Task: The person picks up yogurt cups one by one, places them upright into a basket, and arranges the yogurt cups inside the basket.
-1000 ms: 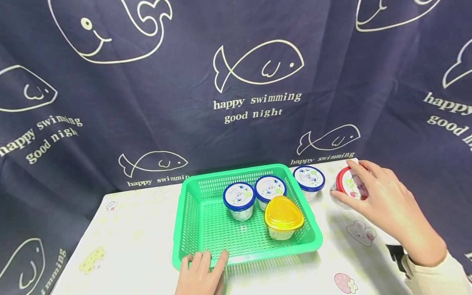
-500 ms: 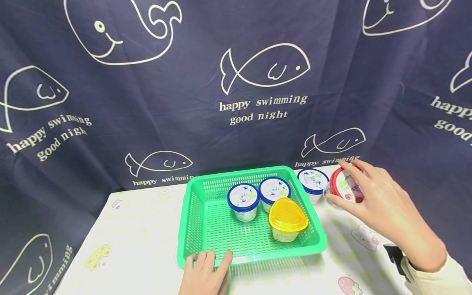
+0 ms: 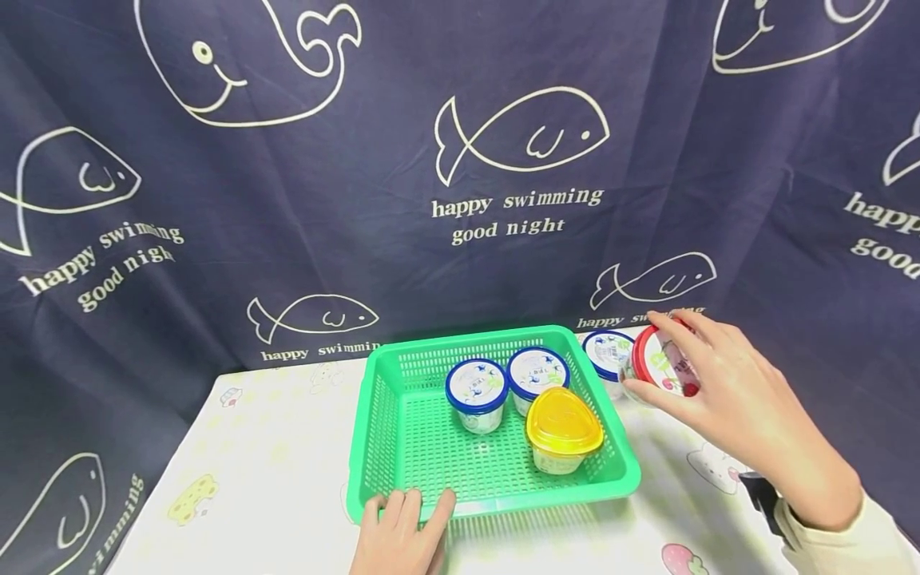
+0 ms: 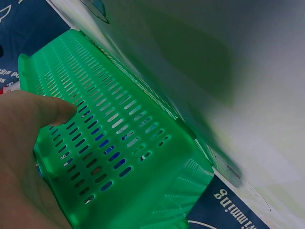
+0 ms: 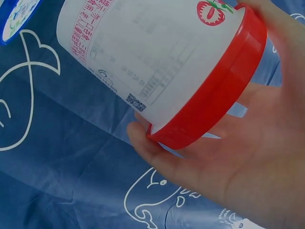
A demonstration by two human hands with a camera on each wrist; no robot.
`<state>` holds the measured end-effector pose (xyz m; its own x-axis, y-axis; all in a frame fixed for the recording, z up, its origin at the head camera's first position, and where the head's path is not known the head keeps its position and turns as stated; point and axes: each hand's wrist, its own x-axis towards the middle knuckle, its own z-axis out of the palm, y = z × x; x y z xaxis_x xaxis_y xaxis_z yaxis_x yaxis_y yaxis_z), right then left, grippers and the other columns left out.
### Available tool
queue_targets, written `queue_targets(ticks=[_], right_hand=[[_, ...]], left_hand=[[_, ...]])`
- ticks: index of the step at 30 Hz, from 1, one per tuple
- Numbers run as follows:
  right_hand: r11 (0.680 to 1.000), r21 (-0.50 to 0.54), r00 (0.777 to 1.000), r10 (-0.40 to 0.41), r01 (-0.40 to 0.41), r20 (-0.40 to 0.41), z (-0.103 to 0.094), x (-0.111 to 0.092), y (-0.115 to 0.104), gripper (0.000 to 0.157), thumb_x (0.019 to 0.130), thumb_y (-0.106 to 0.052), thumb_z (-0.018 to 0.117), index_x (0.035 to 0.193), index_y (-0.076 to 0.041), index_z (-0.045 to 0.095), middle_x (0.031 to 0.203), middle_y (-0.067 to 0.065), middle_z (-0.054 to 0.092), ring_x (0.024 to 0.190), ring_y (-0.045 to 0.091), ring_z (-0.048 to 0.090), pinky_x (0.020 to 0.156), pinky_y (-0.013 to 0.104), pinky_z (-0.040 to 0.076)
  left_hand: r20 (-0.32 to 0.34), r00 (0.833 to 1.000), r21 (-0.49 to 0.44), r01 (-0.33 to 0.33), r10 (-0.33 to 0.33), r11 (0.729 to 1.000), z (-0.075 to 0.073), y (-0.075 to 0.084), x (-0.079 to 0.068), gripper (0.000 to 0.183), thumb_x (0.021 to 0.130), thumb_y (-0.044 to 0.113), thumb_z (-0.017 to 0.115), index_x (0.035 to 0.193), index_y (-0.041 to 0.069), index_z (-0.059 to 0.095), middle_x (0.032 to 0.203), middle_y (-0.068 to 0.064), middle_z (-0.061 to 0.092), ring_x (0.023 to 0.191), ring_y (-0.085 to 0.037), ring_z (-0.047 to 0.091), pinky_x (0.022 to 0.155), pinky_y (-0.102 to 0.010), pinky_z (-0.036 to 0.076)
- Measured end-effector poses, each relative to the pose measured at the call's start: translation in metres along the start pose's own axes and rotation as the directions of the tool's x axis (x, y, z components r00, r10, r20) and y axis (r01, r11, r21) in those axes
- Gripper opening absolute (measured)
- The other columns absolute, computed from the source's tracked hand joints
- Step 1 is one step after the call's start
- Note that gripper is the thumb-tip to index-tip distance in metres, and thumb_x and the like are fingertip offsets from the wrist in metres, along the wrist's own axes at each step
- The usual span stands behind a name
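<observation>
My right hand (image 3: 755, 411) holds a small tub with a red lid (image 3: 650, 359), to the right of the basket. In the right wrist view, thumb and fingers span the lid's rim, and the white tub (image 5: 138, 57) shows printed text and a strawberry picture. My left hand (image 3: 402, 531) grips the front rim of a green plastic basket (image 3: 532, 501), fingers over the edge and thumb (image 4: 59, 110) against the outer wall. Inside the basket stand two blue-lidded tubs (image 3: 477, 387) and a tub with a yellow, rounded-triangle lid (image 3: 561, 427).
Another blue-lidded tub (image 3: 607, 351) stands outside the basket's right side, partly behind the red-lidded one. A patterned white cloth (image 3: 273, 455) covers the table. Behind it hangs a dark blue curtain (image 3: 388, 216) with fish drawings.
The right hand has moved left with the red-lidded tub, closer to the outside blue-lidded tub. The left hand keeps its grip on the basket. The head view has shifted slightly.
</observation>
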<state>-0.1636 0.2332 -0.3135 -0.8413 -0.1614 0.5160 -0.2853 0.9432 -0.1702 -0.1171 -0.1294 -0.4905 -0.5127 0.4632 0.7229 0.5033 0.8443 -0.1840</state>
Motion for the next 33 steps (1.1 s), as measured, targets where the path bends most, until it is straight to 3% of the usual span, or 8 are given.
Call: queue_targets(ticks=[12, 21, 33], right_hand=[[1.0, 0.018, 1.0, -0.019, 0.019, 0.0, 0.004, 0.005, -0.017, 0.083, 0.063, -0.064, 0.064, 0.135, -0.032, 0.038, 0.129, 0.01, 0.044, 0.112, 0.033, 0.039, 0.076, 0.06, 0.038], [0.994, 0.028, 0.994, -0.107, 0.108, -0.024, 0.006, 0.015, -0.038, 0.081, 0.063, -0.064, 0.064, 0.134, -0.032, 0.04, 0.127, 0.008, 0.047, 0.114, 0.032, 0.042, 0.081, 0.058, 0.04], [0.972, 0.043, 0.973, -0.232, 0.231, 0.021, 0.014, 0.023, -0.066, 0.08, 0.064, -0.065, 0.062, 0.133, -0.029, 0.043, 0.13, 0.005, 0.044, 0.117, 0.027, 0.041, 0.091, 0.051, 0.036]], left_hand=[[-0.021, 1.0, 0.011, 0.0, 0.0, 1.0, 0.001, 0.0, -0.001, 0.039, 0.083, 0.023, 0.024, 0.101, 0.023, 0.059, 0.067, -0.003, 0.038, 0.058, -0.022, 0.032, 0.058, -0.043, 0.032], [0.03, 0.999, 0.006, 0.014, -0.014, 1.0, 0.0, 0.001, -0.001, 0.04, 0.085, 0.022, 0.021, 0.102, 0.024, 0.057, 0.067, -0.002, 0.036, 0.059, -0.021, 0.03, 0.059, -0.043, 0.033], [0.003, 1.0, 0.003, -0.002, 0.002, 1.0, 0.0, 0.0, 0.0, 0.04, 0.085, 0.023, 0.023, 0.103, 0.023, 0.058, 0.068, -0.003, 0.036, 0.06, -0.022, 0.033, 0.06, -0.043, 0.032]])
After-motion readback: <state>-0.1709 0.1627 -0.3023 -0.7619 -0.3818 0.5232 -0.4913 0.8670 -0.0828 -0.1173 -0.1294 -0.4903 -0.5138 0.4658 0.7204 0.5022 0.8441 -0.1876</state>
